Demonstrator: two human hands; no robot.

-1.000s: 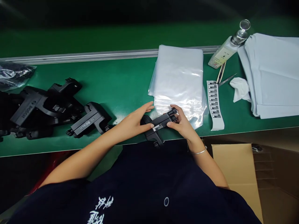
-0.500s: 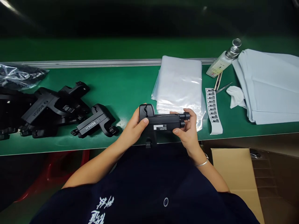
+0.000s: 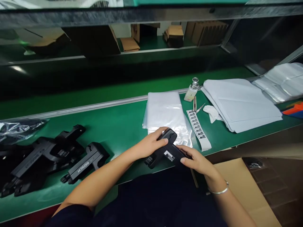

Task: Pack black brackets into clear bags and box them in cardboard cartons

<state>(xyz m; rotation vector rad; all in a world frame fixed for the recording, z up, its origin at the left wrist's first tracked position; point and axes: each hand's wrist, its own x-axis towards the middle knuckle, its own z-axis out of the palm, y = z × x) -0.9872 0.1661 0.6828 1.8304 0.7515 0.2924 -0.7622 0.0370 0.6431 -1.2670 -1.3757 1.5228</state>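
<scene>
Between my two hands is a black plastic Bosch-type bracket [image 3: 176, 155] with a small white label on its side, tilted over the bench's front edge. My left hand [image 3: 155, 142] is closed on its rounded end, thumb on top. My right hand [image 3: 195, 159] grips the other end, fingers partly hidden behind it. A stack of clear plastic bags [image 3: 165, 110] lies just beyond the part. To the left, one similar black bracket [image 3: 86, 162] marked BOSCH lies alone on the green bench.
More black brackets [image 3: 40, 157] are piled at the left, near a plastic-wrapped bundle [image 3: 21, 129]. A label strip [image 3: 199, 130], tweezers [image 3: 200, 107], a pump bottle [image 3: 191, 91] and white sheets [image 3: 243, 104] lie right. A cardboard box [image 3: 246, 186] stands below the bench edge.
My view has tilted up and turned, showing the shelf with boxes behind the bench. The bracket in my hands has swung from level to slanted, its right end lower.
</scene>
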